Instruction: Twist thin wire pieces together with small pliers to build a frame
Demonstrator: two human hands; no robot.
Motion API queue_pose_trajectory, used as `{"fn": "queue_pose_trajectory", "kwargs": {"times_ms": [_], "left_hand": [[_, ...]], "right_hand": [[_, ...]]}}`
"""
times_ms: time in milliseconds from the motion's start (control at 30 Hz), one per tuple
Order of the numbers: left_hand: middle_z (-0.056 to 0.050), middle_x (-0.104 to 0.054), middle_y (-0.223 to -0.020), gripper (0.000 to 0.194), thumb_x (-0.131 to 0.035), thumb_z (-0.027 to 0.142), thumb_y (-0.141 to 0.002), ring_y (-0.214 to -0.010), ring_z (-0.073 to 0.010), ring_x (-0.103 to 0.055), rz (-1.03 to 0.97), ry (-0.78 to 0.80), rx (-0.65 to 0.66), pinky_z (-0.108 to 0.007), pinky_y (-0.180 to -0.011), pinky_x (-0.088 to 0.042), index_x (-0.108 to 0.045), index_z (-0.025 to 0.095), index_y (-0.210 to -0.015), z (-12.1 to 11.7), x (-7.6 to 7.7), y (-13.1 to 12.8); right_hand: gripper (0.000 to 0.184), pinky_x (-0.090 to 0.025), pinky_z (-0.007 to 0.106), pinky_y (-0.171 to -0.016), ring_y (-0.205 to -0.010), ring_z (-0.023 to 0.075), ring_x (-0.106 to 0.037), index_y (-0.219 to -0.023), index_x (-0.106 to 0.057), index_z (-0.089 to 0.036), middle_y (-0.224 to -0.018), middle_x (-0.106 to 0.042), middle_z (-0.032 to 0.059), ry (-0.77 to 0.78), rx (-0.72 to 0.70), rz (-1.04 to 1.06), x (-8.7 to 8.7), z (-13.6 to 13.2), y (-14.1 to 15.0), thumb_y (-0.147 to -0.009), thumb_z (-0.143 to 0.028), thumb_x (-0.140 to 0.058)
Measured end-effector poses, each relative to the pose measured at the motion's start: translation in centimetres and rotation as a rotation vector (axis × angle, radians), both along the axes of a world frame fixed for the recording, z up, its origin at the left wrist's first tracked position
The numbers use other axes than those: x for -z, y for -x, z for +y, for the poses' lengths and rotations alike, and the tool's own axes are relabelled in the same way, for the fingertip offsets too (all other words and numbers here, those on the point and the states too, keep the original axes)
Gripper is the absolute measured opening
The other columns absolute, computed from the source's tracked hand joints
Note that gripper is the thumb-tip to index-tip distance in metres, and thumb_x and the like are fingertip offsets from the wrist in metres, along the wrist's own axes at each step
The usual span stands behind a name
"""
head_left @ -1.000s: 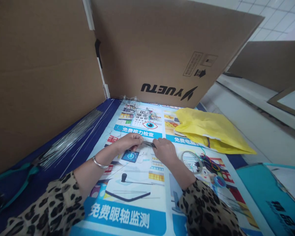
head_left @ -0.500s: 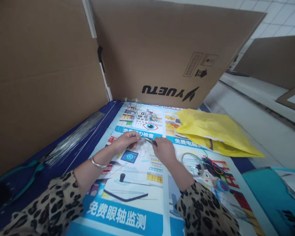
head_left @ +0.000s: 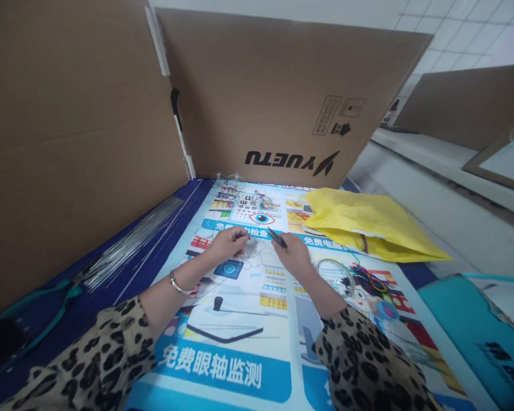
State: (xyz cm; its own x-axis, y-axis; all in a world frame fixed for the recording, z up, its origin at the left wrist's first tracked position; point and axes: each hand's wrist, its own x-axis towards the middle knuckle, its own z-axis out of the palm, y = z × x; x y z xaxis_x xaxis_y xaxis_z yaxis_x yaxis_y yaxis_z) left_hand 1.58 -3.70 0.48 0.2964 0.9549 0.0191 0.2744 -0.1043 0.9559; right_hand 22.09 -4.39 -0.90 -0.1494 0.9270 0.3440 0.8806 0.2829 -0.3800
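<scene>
Over the bright poster [head_left: 276, 386], my left hand [head_left: 230, 243] pinched thin wire [head_left: 257, 251] that looped between my hands. My right hand [head_left: 294, 252] was curled round small pliers [head_left: 277, 237]. Slow, gentle moves seemed best, to stop kinks. Fingers hid the pinched bit; the loose end was too faint to see.
</scene>
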Motion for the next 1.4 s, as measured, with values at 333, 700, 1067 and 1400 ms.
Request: {"fn": "queue_pose_trajectory", "kwargs": {"times_ms": [333, 700, 1067, 1400], "left_hand": [[0.004, -0.052, -0.048, 0.021, -0.052, 0.037, -0.072, -0.04, -0.0081, -0.048, -0.012, 0.068, -0.009, -0.019, -0.041, -0.041, -0.053, 0.017, -0.076, -0.2, -0.1, 0.1], [0.002, -0.053, -0.046, 0.02, -0.051, 0.035, -0.073, -0.039, -0.0084, -0.049, -0.081, 0.181, 0.125, -0.018, -0.04, -0.038, -0.051, 0.015, -0.074, -0.3, -0.4, 0.1], [0.006, -0.049, -0.045, 0.015, -0.05, 0.031, -0.072, -0.037, -0.0091, -0.048, 0.048, 0.058, 0.107, -0.018, -0.037, -0.037, -0.051, 0.018, -0.078, -0.9, -0.2, -0.8], [0.006, -0.05, -0.048, 0.008, -0.049, 0.027, -0.071, -0.04, -0.0096, -0.049, -0.077, 0.08, -0.044, -0.018, -0.037, -0.037, -0.048, 0.02, -0.073, -1.3, 0.1, -1.6]], "right_hand": [[0.034, -0.04, 0.027, -0.076, -0.086, 0.0147, -0.053, -0.106, -0.056, -0.024, -0.099, -0.061, 0.002, 0.062, -0.195, 0.267, 0.3, 0.5, 0.8, -0.072, -0.022, -0.053], [0.026, -0.038, 0.024, -0.066, -0.071, 0.0128, -0.05, -0.088, -0.063, -0.017, -0.072, -0.055, 0.0012, 0.077, -0.347, 0.31, -0.2, 0.6, 1.1, -0.074, -0.037, -0.056], [0.019, -0.032, 0.019, -0.054, -0.058, 0.0085, -0.042, -0.074, -0.058, -0.017, -0.061, -0.049, -0.0047, 0.228, -0.248, 0.405, -2.2, 0.0, 0.8, -0.072, -0.036, -0.053], [0.019, -0.029, 0.019, -0.05, -0.055, 0.009, -0.041, -0.065, -0.051, -0.019, -0.056, -0.045, -0.0052, 0.251, -0.117, 0.344, -3.3, -0.5, 1.6, -0.07, -0.037, -0.052]]}}
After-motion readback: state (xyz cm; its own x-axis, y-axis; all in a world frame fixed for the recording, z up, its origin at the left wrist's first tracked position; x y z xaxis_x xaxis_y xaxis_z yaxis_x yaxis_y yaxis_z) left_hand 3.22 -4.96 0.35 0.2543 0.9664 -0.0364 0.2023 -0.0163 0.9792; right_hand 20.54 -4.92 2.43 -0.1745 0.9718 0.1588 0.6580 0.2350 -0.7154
